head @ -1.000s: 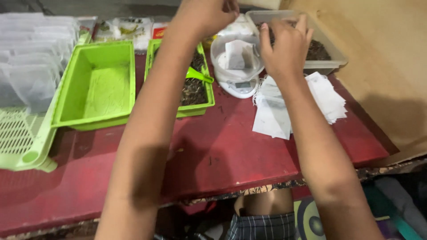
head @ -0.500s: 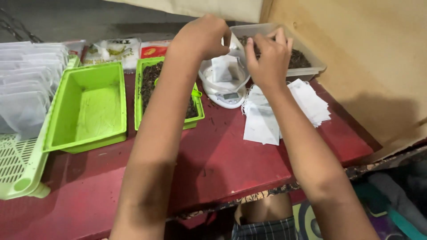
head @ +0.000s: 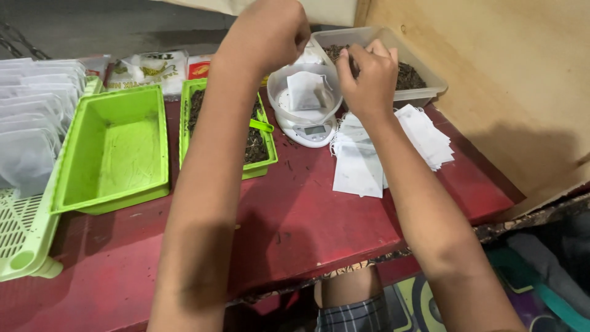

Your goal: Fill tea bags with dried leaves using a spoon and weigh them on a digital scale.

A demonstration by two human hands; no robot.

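I see both hands raised over the white kitchen scale (head: 305, 126) at 12 o'clock — left hand (head: 270, 31) curled shut, right hand (head: 367, 77) pinched narrow, contents I can't tell — above the bowl (head: 295, 114) holding a white filter bag (head: 307, 90)

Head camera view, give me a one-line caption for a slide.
Two bare hands, left hand and right hand, work above a white sachet in the bowl on a small scale, beside green trays.
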